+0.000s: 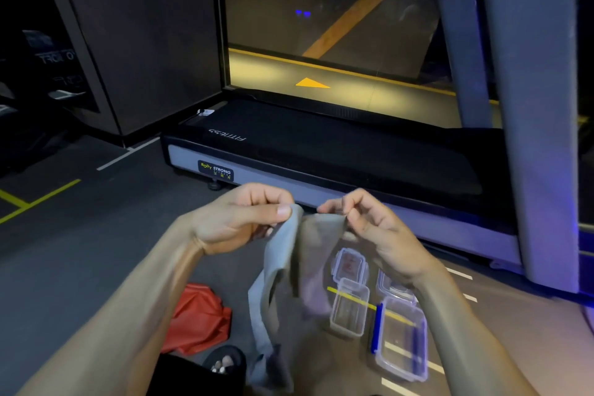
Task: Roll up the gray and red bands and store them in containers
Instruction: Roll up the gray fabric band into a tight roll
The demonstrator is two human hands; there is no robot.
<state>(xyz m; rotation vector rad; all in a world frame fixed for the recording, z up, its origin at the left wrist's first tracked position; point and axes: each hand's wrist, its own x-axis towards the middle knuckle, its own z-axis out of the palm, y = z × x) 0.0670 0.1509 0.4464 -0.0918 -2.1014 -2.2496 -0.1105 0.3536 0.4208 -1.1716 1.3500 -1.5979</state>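
Note:
A gray band (289, 270) hangs in front of me, its lower end trailing down to the floor. My left hand (244, 219) pinches its top left corner between thumb and fingers. My right hand (369, 225) pinches the top edge a little to the right. A crumpled red band (199, 318) lies on the floor at lower left. Two clear containers stand open on the floor at lower right: a small one (350, 309) and a larger one with blue clips (401, 337). Their lids (348, 264) lie just behind them.
A treadmill (321, 151) stretches across the floor just beyond my hands, with its gray upright post (540, 138) at the right. A sandalled foot (225, 362) shows at the bottom. Yellow and white lines mark the dark floor.

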